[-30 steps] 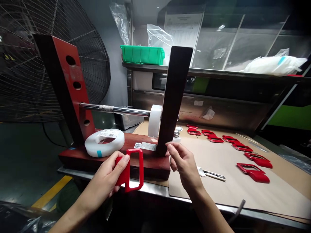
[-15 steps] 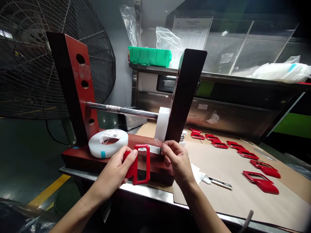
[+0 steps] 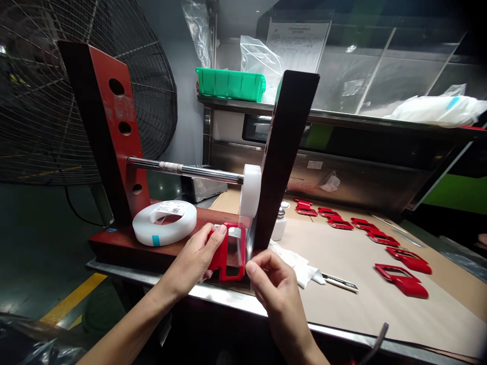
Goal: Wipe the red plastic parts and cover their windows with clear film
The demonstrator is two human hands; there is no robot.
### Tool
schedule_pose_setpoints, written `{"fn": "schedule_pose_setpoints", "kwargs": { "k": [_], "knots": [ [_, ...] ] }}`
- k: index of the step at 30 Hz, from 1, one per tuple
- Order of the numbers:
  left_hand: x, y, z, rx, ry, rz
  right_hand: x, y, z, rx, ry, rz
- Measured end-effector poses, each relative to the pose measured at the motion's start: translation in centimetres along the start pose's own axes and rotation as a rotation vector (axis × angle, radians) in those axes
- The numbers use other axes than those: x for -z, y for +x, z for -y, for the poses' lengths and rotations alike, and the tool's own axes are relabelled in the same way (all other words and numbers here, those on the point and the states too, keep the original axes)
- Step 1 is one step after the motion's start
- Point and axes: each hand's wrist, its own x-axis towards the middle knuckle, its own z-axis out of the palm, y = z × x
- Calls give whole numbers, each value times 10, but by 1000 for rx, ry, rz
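My left hand (image 3: 196, 258) grips a red frame (image 3: 224, 274) by its left part, its open window facing me. A strip of clear film (image 3: 247, 243) hangs from the white roll (image 3: 251, 191) and lies along the frame's right side. The thumb and forefinger of my right hand (image 3: 276, 284) pinch the film's lower end, just right of the frame. The roll sits on a metal rod (image 3: 190, 171), against the right post (image 3: 289, 152) of a dark red stand. A wide roll of clear film (image 3: 165, 225) lies on the stand's base, left of the frame.
Several red frames (image 3: 399, 280) lie on the brown paper (image 3: 342, 304) at the right. A knife (image 3: 340, 283) and a white cloth (image 3: 299, 266) are beside the stand. A large fan (image 3: 144, 91) stands at the left. A green bin (image 3: 230, 84) sits on the shelf.
My right hand has moved down, drawing film down from the roll. My left hand has carried the red frame right and slightly up, against the film. The view has shifted slightly.
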Motion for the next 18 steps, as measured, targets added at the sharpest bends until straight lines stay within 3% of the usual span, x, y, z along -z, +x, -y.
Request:
{"fn": "schedule_pose_setpoints", "kwargs": {
  "k": [9, 18],
  "knots": [
    [-16, -1, -10, -70, -15, 64, 9, -17, -5, -64, -146, 31],
    [-19, -1, -11, -127, 81, 43, 8, -21, 1, -59, -126, -56]
  ]
}}
